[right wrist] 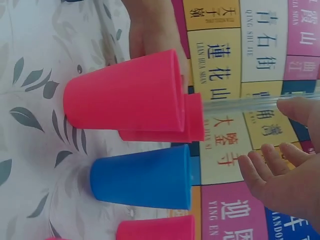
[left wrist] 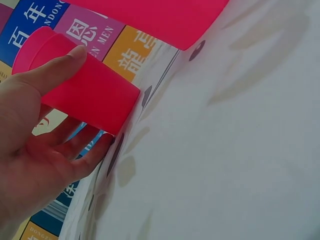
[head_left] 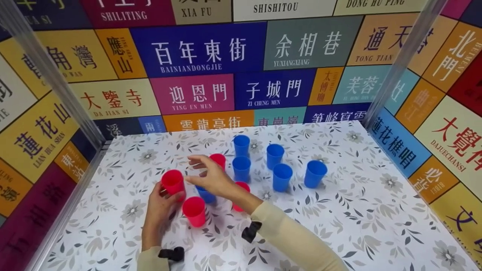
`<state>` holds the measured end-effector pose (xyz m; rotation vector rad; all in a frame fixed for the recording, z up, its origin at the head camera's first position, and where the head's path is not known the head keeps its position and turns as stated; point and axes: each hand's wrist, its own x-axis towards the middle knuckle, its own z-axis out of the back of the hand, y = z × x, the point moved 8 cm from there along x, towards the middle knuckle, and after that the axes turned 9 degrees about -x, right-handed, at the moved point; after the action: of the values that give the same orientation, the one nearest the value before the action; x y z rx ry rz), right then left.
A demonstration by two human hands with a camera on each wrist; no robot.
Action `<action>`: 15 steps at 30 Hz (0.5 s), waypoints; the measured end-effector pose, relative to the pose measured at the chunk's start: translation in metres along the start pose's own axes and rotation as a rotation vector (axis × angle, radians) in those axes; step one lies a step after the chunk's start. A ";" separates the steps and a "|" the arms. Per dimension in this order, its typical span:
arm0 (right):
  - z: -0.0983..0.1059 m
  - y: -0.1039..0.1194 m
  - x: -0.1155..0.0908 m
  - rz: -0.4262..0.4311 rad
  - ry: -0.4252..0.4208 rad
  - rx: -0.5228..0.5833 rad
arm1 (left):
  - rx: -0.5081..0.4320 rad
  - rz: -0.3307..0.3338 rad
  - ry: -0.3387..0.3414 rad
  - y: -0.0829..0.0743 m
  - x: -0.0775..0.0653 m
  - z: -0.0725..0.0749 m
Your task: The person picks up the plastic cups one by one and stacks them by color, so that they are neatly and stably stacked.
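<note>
My left hand (head_left: 161,203) holds a red cup (head_left: 173,180), the leftmost one. In the left wrist view its thumb lies along the side of that cup (left wrist: 90,85), whose base is at the tabletop, with fingers behind. Above the table my right hand (head_left: 212,178) holds nothing; its fingers are spread and loosely bent in the right wrist view. Partly hidden beneath it stands a blue cup (head_left: 206,195). Another red cup (head_left: 194,212) stands nearer me, between my forearms. Behind the right hand is a red cup (head_left: 219,161), and one more red cup (head_left: 241,203) is partly covered by the wrist.
Several blue cups stand farther right, including a far one (head_left: 241,145), a middle one (head_left: 282,177) and the rightmost (head_left: 315,174). A floral cloth (head_left: 357,226) covers the table. Panels with printed signs (head_left: 196,49) enclose the back and sides.
</note>
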<state>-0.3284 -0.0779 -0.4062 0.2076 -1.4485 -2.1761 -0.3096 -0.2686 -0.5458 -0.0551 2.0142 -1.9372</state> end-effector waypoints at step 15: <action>0.077 0.002 -0.056 0.072 -0.090 -0.046 | -0.025 0.001 -0.005 0.002 0.000 0.000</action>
<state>-0.3102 0.0125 -0.3804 0.0413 -1.4294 -2.1826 -0.3091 -0.2688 -0.5474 -0.0648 2.0355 -1.9096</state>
